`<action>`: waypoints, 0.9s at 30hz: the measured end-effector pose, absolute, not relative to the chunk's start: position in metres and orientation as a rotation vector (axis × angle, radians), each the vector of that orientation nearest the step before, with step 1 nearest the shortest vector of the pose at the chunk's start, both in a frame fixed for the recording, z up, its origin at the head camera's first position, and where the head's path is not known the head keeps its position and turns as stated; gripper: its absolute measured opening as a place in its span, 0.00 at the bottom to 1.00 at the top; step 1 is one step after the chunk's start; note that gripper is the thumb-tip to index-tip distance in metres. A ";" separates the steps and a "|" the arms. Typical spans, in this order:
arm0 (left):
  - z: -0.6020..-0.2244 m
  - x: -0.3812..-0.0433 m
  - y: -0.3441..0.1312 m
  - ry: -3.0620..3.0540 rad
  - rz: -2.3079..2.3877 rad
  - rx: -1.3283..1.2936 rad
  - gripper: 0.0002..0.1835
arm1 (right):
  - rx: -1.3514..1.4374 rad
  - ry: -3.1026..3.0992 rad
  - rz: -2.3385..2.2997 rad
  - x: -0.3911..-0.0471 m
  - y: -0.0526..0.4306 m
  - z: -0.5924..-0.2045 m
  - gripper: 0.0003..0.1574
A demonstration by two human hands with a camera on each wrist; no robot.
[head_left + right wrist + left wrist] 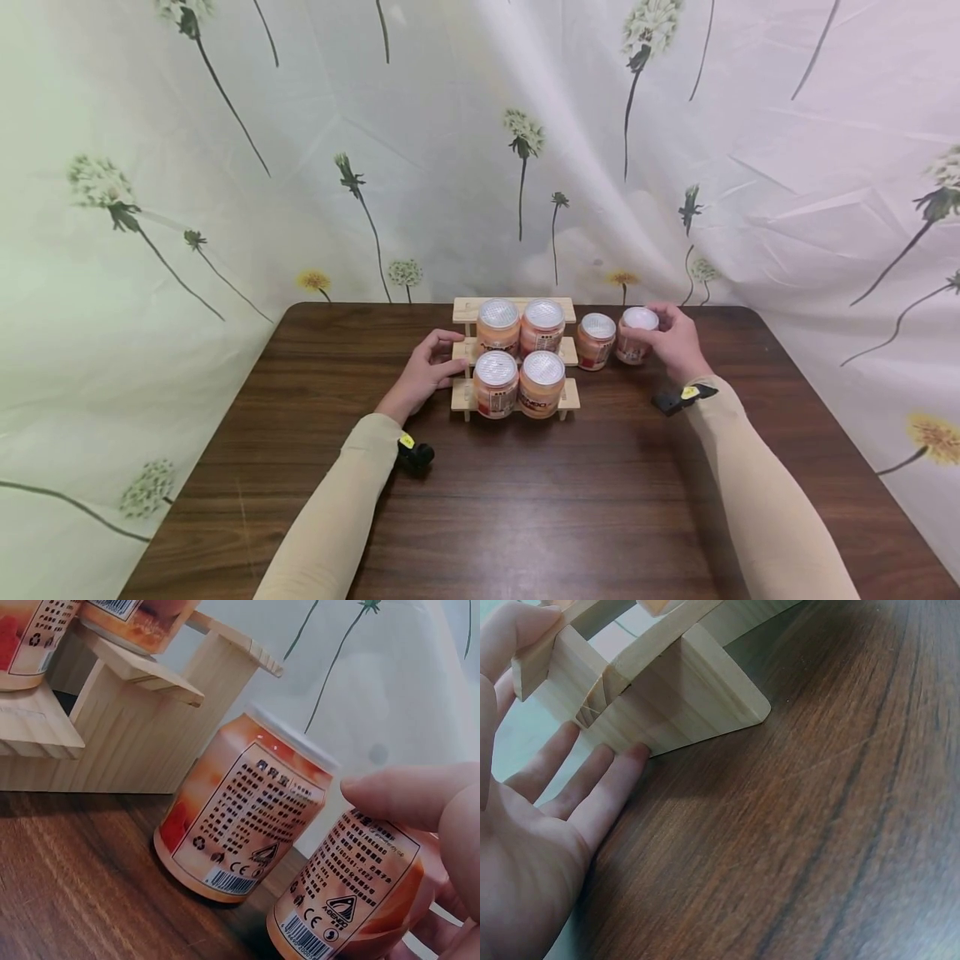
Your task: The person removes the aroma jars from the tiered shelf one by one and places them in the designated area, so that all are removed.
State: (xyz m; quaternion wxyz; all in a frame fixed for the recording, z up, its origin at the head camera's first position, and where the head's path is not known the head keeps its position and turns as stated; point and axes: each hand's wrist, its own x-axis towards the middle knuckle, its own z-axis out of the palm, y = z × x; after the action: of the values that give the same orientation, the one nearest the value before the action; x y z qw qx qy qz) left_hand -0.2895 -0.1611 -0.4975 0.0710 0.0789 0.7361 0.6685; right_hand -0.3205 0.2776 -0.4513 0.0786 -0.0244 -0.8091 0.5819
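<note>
A three-step pale wooden rack (567, 395) stands on the table. Two orange jars with ridged clear lids sit on its middle step, one of them this jar (543, 340), and two more on the front step, including this jar (496, 400). My left hand (426, 372) is at the rack's left end, several fairly straight fingers (604, 791) touching the side panel. To the right of the rack, a jar (244, 814) stands on the table. Beside it, my right hand (677, 343) grips another orange jar (349, 889), thumb near its top and other fingers partly hidden behind.
The dark wood-grain table (577, 500) runs out on both sides of the rack. Right behind its back edge hangs a white curtain (450, 167) printed with dandelions. A small black camera (415, 454) is strapped to the left wrist, and another (678, 398) to the right.
</note>
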 end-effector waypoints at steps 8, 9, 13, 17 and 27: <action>-0.498 -0.290 -0.161 2.211 2.008 0.235 0.24 | -0.079 -2.472 1.738 -0.318 0.282 -0.460 0.44; -0.498 -0.291 -0.161 2.212 2.008 0.236 0.24 | -0.076 -2.477 1.736 -0.318 0.282 -0.461 0.44; -0.499 -0.292 -0.161 2.210 2.014 0.240 0.24 | -0.053 -2.495 1.736 -0.318 0.285 -0.464 0.44; -0.499 -0.291 -0.161 2.215 2.014 0.242 0.24 | -0.050 -2.527 1.735 -0.319 0.286 -0.463 0.44; -0.497 -0.290 -0.160 2.214 2.007 0.234 0.24 | -0.004 -2.595 1.727 -0.315 0.288 -0.455 0.46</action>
State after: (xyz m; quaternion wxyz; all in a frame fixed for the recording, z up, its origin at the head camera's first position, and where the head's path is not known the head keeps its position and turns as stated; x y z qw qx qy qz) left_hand -0.2904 -0.1599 -0.4974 0.0721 0.0778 0.7366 0.6679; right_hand -0.3151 0.2879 -0.4553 0.0121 -0.0014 -0.8324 0.5541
